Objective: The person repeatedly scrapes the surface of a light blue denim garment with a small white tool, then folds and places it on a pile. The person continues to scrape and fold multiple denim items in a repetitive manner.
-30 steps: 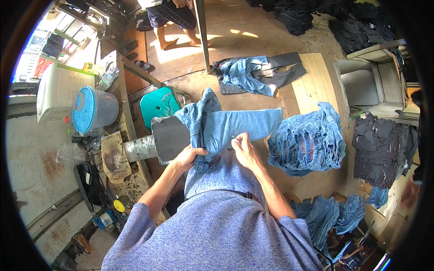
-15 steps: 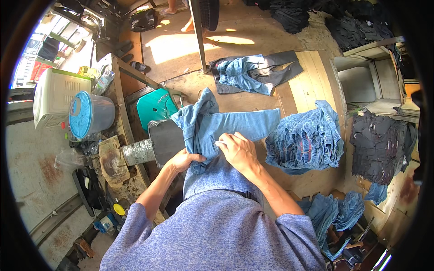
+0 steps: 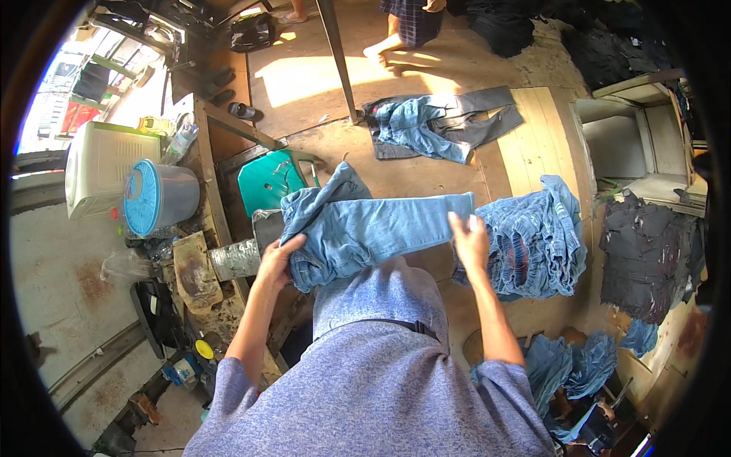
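Note:
Light blue denim jeans point(image 3: 381, 228) lie folded lengthwise across in front of me, waist end at the left, leg end at the right. My left hand point(image 3: 280, 261) is closed on the bunched waist end, thumb on top. At the leg end's edge is my right hand point(image 3: 470, 242), fingertips up against the hem. A small white object point(image 3: 474, 222) shows at those fingertips; its kind cannot be made out. Under the jeans' left end, a dark padded board point(image 3: 266, 227) is mostly covered, joined to a tape-wrapped arm point(image 3: 234, 260).
A stack of denim garments point(image 3: 533, 247) sits right of the jeans. Behind are a green stool point(image 3: 270, 181) and trousers point(image 3: 419, 126) on the floor. A lidded bucket point(image 3: 160, 198) stands left, dark cloth piles point(image 3: 647, 255) far right. Another person's leg point(image 3: 387, 46) shows at the back.
My right hand has moved right, from the middle of the jeans to the leg end. My left hand and the waist end have shifted left, covering more of the board. The other person has stepped right.

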A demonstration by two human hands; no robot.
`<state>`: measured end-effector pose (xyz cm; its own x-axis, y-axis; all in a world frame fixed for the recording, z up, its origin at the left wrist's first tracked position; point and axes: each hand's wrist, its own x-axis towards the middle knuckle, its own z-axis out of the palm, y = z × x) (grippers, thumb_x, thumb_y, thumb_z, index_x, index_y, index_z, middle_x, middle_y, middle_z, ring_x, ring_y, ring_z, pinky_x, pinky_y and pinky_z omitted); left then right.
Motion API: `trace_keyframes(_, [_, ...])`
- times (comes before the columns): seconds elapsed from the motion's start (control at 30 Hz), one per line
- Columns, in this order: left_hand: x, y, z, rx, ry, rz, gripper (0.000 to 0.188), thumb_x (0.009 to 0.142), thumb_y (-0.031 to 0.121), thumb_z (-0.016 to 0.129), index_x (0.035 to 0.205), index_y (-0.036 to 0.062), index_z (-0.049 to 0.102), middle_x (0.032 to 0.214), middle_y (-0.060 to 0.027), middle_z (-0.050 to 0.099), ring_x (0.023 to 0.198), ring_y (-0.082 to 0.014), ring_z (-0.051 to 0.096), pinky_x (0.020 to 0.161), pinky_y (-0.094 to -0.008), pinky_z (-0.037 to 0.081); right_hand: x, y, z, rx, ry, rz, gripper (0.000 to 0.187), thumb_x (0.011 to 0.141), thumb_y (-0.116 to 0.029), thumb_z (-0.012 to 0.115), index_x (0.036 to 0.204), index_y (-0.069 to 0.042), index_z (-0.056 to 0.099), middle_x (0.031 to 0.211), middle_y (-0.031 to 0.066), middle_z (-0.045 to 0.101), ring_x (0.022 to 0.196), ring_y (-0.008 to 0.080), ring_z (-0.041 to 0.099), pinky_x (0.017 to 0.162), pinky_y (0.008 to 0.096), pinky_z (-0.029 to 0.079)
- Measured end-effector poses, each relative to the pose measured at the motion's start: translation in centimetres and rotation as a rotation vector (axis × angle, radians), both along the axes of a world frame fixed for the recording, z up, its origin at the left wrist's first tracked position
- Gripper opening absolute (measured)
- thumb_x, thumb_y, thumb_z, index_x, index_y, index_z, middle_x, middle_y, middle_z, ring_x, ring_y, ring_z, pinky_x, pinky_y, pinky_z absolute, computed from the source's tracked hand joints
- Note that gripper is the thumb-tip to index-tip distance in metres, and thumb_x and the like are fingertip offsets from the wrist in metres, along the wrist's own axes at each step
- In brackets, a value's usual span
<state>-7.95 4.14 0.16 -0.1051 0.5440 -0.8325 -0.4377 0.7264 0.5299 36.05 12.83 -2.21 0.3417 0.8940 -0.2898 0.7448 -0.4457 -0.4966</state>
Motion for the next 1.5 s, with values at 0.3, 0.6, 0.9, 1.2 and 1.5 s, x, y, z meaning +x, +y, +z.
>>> trace_keyframes(0.3, [-1.3, -0.2, -1.5, 0.062, -0.178, 0.03, 0.043, 0.111, 0.042, 0.059, 0.143, 0.0132, 0.062, 0.122, -0.004, 0.079, 0.103, -0.0175, 0.078, 0.087, -0.0379, 0.064, 7.2, 3.5, -9.0, 0.119, 0.726, -0.812, 0.037, 0.09, -0.024, 0.09, 0.094, -0.012, 0.056, 0.09, 0.0049, 0.065, 0.078, 0.0204, 0.065, 0.062, 0.0394, 0.052])
trace_keyframes(0.6, [21.6, 14.5, -3.9, 0.15, -0.388, -0.173, 0.024, 0.114, 0.022, 0.058, 0.134, 0.0092, 0.065, 0.124, -0.0021, 0.074, 0.11, -0.0175, 0.071, 0.099, -0.0404, 0.056, 35.0, 19.3, 0.9, 0.733, 0.514, -0.764, 0.053, 0.089, -0.023, 0.094, 0.08, -0.016, 0.042, 0.071, -0.004, 0.052, 0.056, 0.0103, 0.043, 0.05, 0.0318, 0.036])
trace_keyframes(0.9, [31.3, 30.2, -7.7, 0.356, -0.375, -0.295, 0.018, 0.11, 0.029, 0.065, 0.12, 0.0135, 0.065, 0.115, 0.0001, 0.074, 0.111, -0.0168, 0.07, 0.105, -0.0393, 0.054, 45.5, 24.8, 10.6, 0.728, 0.59, -0.584, 0.044, 0.09, -0.024, 0.092, 0.085, -0.017, 0.049, 0.082, -0.0001, 0.061, 0.075, 0.0139, 0.065, 0.068, 0.0313, 0.059])
trace_keyframes(1.2, [21.7, 32.8, -12.3, 0.172, -0.015, -0.153, 0.046, 0.108, 0.035, 0.063, 0.148, 0.0125, 0.058, 0.145, -0.0078, 0.069, 0.135, -0.0254, 0.063, 0.116, -0.0427, 0.045, 45.7, 11.1, 2.3, -0.313, -0.174, 0.237, 0.057, 0.09, -0.022, 0.071, 0.139, 0.004, 0.056, 0.118, 0.0217, 0.076, 0.106, 0.0323, 0.073, 0.09, 0.0419, 0.058])
trace_keyframes(1.5, [24.0, 26.2, -8.9, 0.158, 0.014, -0.419, 0.04, 0.11, 0.031, 0.058, 0.144, 0.0098, 0.061, 0.139, -0.0083, 0.073, 0.124, -0.0242, 0.068, 0.108, -0.0405, 0.05, 46.5, -3.7, -1.3, -0.412, 0.029, -0.144, 0.093, 0.085, -0.026, 0.073, 0.161, 0.007, 0.03, 0.149, 0.0334, 0.057, 0.14, 0.0408, 0.058, 0.115, 0.0449, 0.046])
